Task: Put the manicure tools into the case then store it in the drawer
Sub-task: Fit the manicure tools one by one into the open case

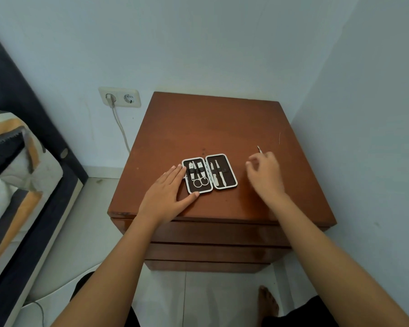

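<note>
- Small hinged manicure case (209,173), dark lining with white trim, lies open flat near the front middle of the brown wooden desk (213,123).
- Case left half: silver scissors (200,179) with round loops plus other small steel tools under elastic straps. Right half: two slim steel tools (219,177) strapped in; one slot at far right looks free.
- Your left hand (168,192) is flat and open, fingers extended, fingertips touching the case's left edge, thumb at its front corner; gripping nothing, just bracing it.
- Your right hand (265,173) is right of the case, apart from it, fingers curled and pinching a thin silver metal pick (259,149); only its tip shows above the fingers.
- Handling call: the pick looks light, rigid, smooth and slippery, with a pointed tip; pinch mid-shaft, keep the point away from the fingers, slide it under the strap lengthwise.
- The case looks light and stiff-shelled and likely skids on the polished top, so keep the left hand bracing it. Once shut, take it by the long edges.
- Drawer fronts (213,234) below the desk top are closed.
</note>
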`<action>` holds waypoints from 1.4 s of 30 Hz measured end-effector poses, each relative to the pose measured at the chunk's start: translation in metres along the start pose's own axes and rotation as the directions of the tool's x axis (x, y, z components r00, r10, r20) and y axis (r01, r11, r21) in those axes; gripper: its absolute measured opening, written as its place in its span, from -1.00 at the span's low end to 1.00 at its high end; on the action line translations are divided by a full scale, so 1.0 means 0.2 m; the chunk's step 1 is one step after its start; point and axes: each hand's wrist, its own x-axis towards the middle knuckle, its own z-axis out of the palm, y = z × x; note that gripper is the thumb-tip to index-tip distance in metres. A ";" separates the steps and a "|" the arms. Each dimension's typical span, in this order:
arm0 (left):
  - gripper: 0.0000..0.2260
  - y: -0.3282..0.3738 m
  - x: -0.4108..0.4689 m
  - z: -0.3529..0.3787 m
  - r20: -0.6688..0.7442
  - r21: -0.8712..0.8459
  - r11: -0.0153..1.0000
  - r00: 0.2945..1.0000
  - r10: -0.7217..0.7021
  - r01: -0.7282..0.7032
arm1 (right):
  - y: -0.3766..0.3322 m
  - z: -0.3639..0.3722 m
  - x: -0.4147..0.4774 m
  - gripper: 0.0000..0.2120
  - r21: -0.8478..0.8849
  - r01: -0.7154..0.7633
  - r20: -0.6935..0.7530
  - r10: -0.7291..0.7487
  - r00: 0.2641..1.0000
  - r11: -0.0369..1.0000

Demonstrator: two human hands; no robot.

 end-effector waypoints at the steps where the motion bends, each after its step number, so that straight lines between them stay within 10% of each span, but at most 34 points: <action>1: -0.19 0.00 0.00 0.00 -0.001 0.000 1.000 1.000 0.000 0.000 | 0.04 -0.02 0.04 -0.79 -0.020 -0.059 -0.024 0.058 0.998 0.998; 13: -0.25 0.00 0.00 0.00 -0.013 -0.003 1.000 1.000 0.001 -0.001 | 0.12 -0.04 0.23 -0.74 -0.193 -0.275 0.128 0.302 0.945 0.942; 25: -0.29 0.01 -0.01 -0.01 -0.007 -0.007 1.000 1.000 0.000 0.000 | -0.04 0.00 -0.23 -0.93 0.011 0.154 0.101 -0.154 0.983 0.988; 42: -0.30 0.01 -0.01 -0.01 -0.001 -0.012 1.000 1.000 0.000 0.000 | -0.10 0.00 -0.31 -0.74 -0.252 0.232 0.157 -0.197 0.968 0.940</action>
